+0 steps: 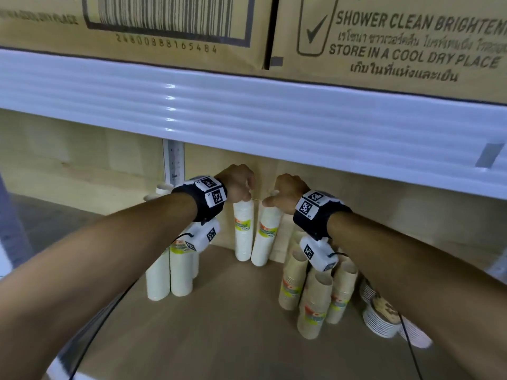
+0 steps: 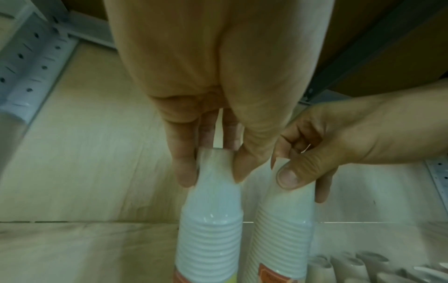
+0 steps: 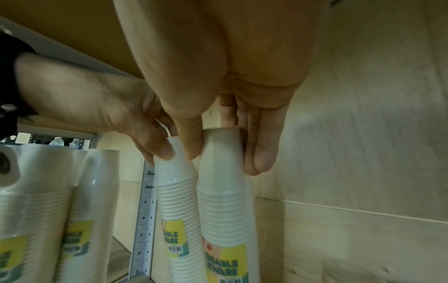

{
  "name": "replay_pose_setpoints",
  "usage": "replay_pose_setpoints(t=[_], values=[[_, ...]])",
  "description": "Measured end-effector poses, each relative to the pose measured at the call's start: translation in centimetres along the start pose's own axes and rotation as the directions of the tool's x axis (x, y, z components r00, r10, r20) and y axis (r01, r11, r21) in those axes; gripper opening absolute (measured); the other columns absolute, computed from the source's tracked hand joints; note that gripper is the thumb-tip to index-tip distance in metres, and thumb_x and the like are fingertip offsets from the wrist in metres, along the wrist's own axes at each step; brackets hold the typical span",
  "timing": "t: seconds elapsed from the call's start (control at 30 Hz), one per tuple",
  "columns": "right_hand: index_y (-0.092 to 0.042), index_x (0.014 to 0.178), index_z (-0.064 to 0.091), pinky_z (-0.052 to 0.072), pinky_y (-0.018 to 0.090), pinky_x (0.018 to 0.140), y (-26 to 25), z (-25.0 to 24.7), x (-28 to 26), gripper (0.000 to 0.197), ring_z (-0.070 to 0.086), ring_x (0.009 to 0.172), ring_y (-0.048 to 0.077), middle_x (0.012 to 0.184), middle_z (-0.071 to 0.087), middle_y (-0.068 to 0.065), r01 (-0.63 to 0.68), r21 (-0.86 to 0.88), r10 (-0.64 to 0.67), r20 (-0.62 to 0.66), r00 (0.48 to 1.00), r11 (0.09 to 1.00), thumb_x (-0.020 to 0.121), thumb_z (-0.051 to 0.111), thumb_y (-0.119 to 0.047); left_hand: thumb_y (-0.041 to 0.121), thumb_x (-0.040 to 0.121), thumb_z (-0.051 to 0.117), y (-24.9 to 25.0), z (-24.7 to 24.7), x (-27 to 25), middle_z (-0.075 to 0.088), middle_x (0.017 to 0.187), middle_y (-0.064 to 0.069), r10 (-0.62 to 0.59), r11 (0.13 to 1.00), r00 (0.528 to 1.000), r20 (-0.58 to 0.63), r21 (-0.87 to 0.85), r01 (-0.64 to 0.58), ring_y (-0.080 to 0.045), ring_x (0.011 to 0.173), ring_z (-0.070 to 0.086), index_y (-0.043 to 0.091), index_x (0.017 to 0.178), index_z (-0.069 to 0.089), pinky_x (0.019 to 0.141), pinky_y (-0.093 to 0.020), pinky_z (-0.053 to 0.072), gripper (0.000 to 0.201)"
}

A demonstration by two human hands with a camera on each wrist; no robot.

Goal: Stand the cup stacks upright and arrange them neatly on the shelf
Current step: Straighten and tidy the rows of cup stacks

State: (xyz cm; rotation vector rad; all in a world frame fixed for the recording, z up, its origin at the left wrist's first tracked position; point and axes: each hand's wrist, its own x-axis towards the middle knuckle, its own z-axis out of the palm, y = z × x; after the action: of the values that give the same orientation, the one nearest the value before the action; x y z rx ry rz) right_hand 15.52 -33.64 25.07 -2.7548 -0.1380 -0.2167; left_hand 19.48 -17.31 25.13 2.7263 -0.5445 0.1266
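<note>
Head view: the shelf [image 1: 219, 338] is a pale wooden board, with groups of wrapped stacks standing on it to either side below the two forearms. Between those groups, at the back panel, stand the two white cup stacks in hand. The left stack [image 1: 243, 234] is upright; the right stack [image 1: 265, 237] tilts, its top leaning away from its neighbour while the bases nearly touch. The left hand [image 1: 238, 185] pinches the top of its stack between thumb and fingers, and the right hand [image 1: 288, 192] does the same. Both grips sit at the narrow top cup, everything else hanging below them. These sleeves look light, thin-walled and easily crushed, and the plastic wrap seems slippery, so a gentle hold lower down, just beneath the present pinch on the ribbed rims [image 3: 223, 208], would probably steer the tilt better.
</note>
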Motion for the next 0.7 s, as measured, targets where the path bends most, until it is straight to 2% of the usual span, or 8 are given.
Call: replay_pose_setpoints(t=[0.07,0.13,0.23,0.33,0.4,0.47,0.5,0.7], values=[[-0.009,0.124,0.056,0.035,0.021,0.06,0.2,0.3,0.3,0.05,0.055,0.105,0.019,0.117,0.057,0.003,-0.002,0.065,0.002,0.002,1.0,0.998,0.084,0.075,-0.032,0.012,0.088,0.066,0.2,0.2,0.3,0.053,0.128,-0.001,-0.001,1.0,1.0,0.012,-0.016,0.001,-0.02,0.111,0.053,0.016,0.118,0.063,0.081,-0.026,0.044,0.031],[-0.009,0.125,0.055,0.035,0.022,0.067,0.4,0.6,0.8,0.048,0.055,0.109,0.022,0.126,0.058,0.007,-0.029,0.085,0.027,0.03,0.999,0.996,0.086,0.073,-0.03,0.013,0.091,0.063,0.4,0.5,0.8,0.053,0.131,-0.001,-0.012,1.0,1.0,0.017,-0.016,0.012,-0.019,0.113,0.053,0.016,0.123,0.06,0.079,-0.024,0.04,0.032],[-0.003,0.127,0.054,0.033,0.013,0.048,0.3,0.8,1.2,0.038,0.051,0.099,0.019,0.129,0.056,0.012,-0.075,0.171,0.062,0.083,0.995,0.982,0.094,0.064,-0.02,0.017,0.096,0.058,0.7,0.7,1.1,0.053,0.135,-0.004,-0.019,0.999,0.999,0.033,0.029,0.018,-0.019,0.113,0.051,0.014,0.127,0.057,0.078,-0.023,0.036,0.031],[-0.004,0.109,0.061,0.033,0.004,0.04,0.0,1.2,1.8,0.015,0.051,0.1,0.022,0.103,0.056,0.007,-0.115,0.235,0.092,0.109,0.99,0.965,0.099,0.055,-0.015,0.019,0.1,0.052,0.7,0.9,1.7,0.052,0.137,-0.006,-0.024,0.998,0.998,0.058,0.063,0.02,-0.023,0.12,0.05,0.013,0.127,0.057,0.08,-0.024,0.032,0.028],[-0.001,0.098,0.06,0.043,0.001,0.06,-0.5,1.5,2.0,0.014,0.056,0.112,0.026,0.103,0.061,0.007,-0.121,0.29,0.098,0.091,0.991,0.949,0.099,0.056,-0.014,0.019,0.1,0.051,0.6,0.9,2.0,0.053,0.135,-0.008,-0.022,0.997,0.998,0.051,0.077,0.018,-0.023,0.117,0.05,0.012,0.127,0.057,0.081,-0.024,0.031,0.028],[0.01,0.122,0.056,0.044,0.024,0.094,-1.1,1.9,2.0,0.032,0.05,0.128,0.033,0.13,0.058,0.02,-0.094,0.299,0.071,0.086,0.994,0.95,0.099,0.055,-0.012,0.018,0.1,0.051,0.5,1.1,2.1,0.057,0.132,-0.009,-0.022,0.997,0.999,0.036,0.08,0.019,-0.023,0.114,0.052,0.009,0.125,0.058,0.081,-0.024,0.032,0.028],[0.009,0.129,0.052,0.041,0.03,0.099,-1.4,2.1,2.0,0.036,0.047,0.131,0.035,0.138,0.053,0.023,-0.083,0.295,0.06,0.087,0.994,0.952,0.1,0.053,-0.011,0.017,0.1,0.051,0.5,1.2,2.2,0.058,0.13,-0.01,-0.022,0.996,0.999,0.033,0.083,0.019,-0.024,0.115,0.052,0.008,0.124,0.058,0.08,-0.024,0.032,0.027],[0.009,0.137,0.042,0.037,0.028,0.094,-1.7,2.3,1.9,0.041,0.043,0.135,0.032,0.146,0.043,0.024,-0.11,0.231,0.09,0.096,0.991,0.967,0.103,0.046,-0.014,0.012,0.099,0.05,0.2,1.1,2.2,0.06,0.117,-0.01,-0.051,0.999,0.998,0.032,0.017,0.05,-0.028,0.119,0.053,0.005,0.122,0.058,0.078,-0.023,0.031,0.025]])
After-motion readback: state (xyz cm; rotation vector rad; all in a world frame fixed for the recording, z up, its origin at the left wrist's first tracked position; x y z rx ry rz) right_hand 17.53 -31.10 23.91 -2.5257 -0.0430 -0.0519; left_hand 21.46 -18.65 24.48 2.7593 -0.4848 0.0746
